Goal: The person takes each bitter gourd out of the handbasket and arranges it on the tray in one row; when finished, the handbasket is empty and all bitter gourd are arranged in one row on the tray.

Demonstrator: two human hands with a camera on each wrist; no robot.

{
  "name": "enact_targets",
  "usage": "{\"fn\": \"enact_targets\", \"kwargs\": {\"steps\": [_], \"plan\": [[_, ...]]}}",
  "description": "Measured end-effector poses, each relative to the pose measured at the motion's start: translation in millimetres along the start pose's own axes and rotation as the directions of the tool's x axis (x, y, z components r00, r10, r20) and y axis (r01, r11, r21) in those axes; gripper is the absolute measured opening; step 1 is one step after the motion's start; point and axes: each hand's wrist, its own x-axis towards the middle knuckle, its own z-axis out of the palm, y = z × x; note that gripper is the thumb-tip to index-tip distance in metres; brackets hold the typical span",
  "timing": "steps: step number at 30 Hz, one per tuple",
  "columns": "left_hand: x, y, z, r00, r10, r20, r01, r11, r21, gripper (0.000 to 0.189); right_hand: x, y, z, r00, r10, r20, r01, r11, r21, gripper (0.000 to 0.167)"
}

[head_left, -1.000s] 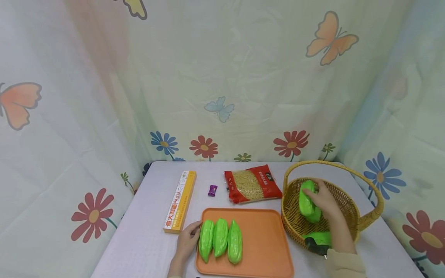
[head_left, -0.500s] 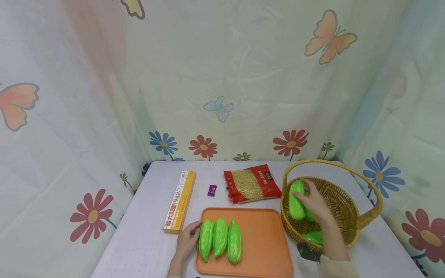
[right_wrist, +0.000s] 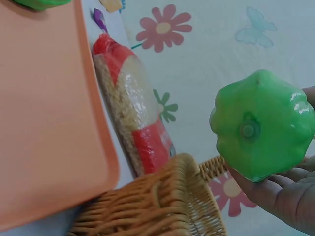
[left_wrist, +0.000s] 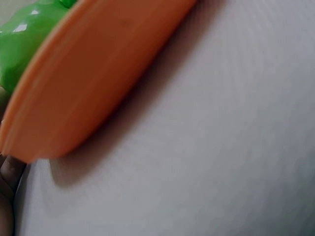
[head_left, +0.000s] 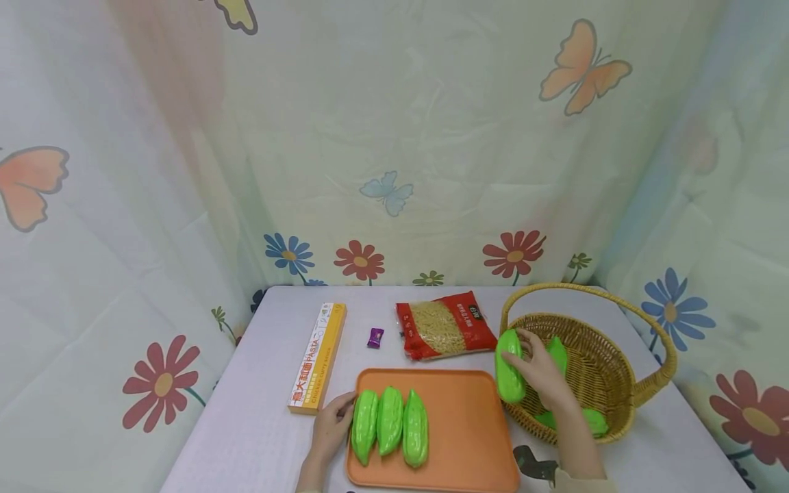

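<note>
Three green gourds [head_left: 390, 421] lie on the orange tray [head_left: 468, 428], at least two remaining in the wicker basket [head_left: 604, 370]. The right hand [head_left: 537, 370] clamps its fingers round another gourd [head_left: 508, 366] (left hand [head_left: 333, 426] pinching the tray's rim).

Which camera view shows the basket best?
The head view: it shows the basket from above, with its handle and green vegetables inside, though the right arm partly covers it. The right wrist view shows only a section, close up; the left wrist view, none.
</note>
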Motion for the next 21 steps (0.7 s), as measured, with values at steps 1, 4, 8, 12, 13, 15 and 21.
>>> {"fn": "enact_targets", "kwargs": {"steps": [1, 4, 8, 12, 13, 15, 21], "plan": [[0.0, -0.1, -0.1, 1.0, -0.001, 0.0, 0.001, 1.0, -0.001, 0.03, -1.2, 0, 2, 1.0, 0.001, 0.002, -0.001, 1.0, 0.003, 0.081], [0.2, -0.2, -0.1, 1.0, 0.006, -0.003, -0.006, 1.0, 0.0, 0.03, -4.7, -1, 10, 1.0, 0.003, 0.008, -0.003, 1.0, 0.016, 0.08], [0.3, 0.3, 0.2, 1.0, -0.002, -0.004, 0.002, 1.0, 0.016, 0.03, -6.7, 3, 22, 1.0, 0.006, 0.022, -0.008, 0.999, 0.05, 0.077], [0.1, 0.8, 0.3, 1.0, -0.006, -0.005, 0.007, 1.0, 0.03, 0.03, -7.7, 10, 35, 0.999, 0.018, 0.045, -0.021, 0.998, 0.064, 0.074], [0.0, 0.9, 0.2, 1.0, -0.008, -0.006, 0.008, 1.0, 0.028, 0.03, -8.1, 11, 38, 0.999, 0.019, 0.05, -0.023, 0.997, 0.067, 0.073], [-0.1, 1.4, 0.0, 1.0, -0.006, -0.007, 0.006, 1.0, 0.024, 0.029, -9.7, 14, 44, 0.998, 0.025, 0.05, -0.028, 0.998, 0.06, 0.071], [-0.1, 2.0, -0.1, 1.0, 0.003, -0.007, -0.003, 1.0, 0.02, 0.029, -12.6, 20, 62, 0.999, 0.037, 0.024, -0.04, 0.994, 0.099, 0.066]]}}
